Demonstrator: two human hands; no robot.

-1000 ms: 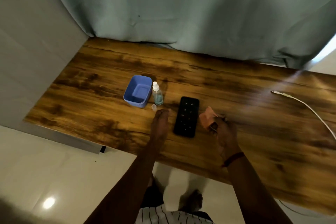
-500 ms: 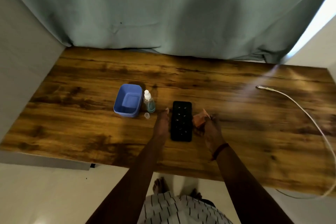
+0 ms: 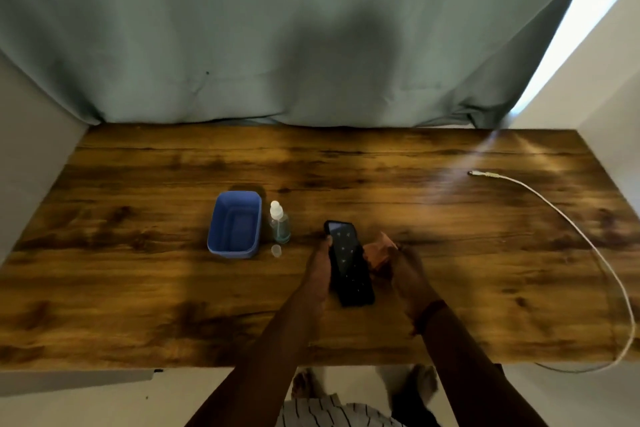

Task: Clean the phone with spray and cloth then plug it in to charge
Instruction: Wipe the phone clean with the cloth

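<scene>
A black phone (image 3: 348, 262) is tilted up off the wooden table (image 3: 138, 253), with my left hand (image 3: 320, 265) gripping its left edge. My right hand (image 3: 407, 270) holds a small reddish-brown cloth (image 3: 379, 251) just right of the phone. A small clear spray bottle (image 3: 278, 224) with a white top stands left of the phone, its loose cap (image 3: 276, 250) lying in front of it. The white charging cable (image 3: 561, 218) lies at the far right, its plug end (image 3: 479, 174) pointing left.
A blue plastic tub (image 3: 235, 224) stands left of the spray bottle. A grey-green curtain (image 3: 277, 28) hangs behind the table. The cable loops over the table's front right edge. My feet show on the floor below the front edge.
The phone lay flat before; now my left hand has taken its left edge and raised it at an angle. My right hand with the cloth stays beside it. The camera view has shifted.
</scene>
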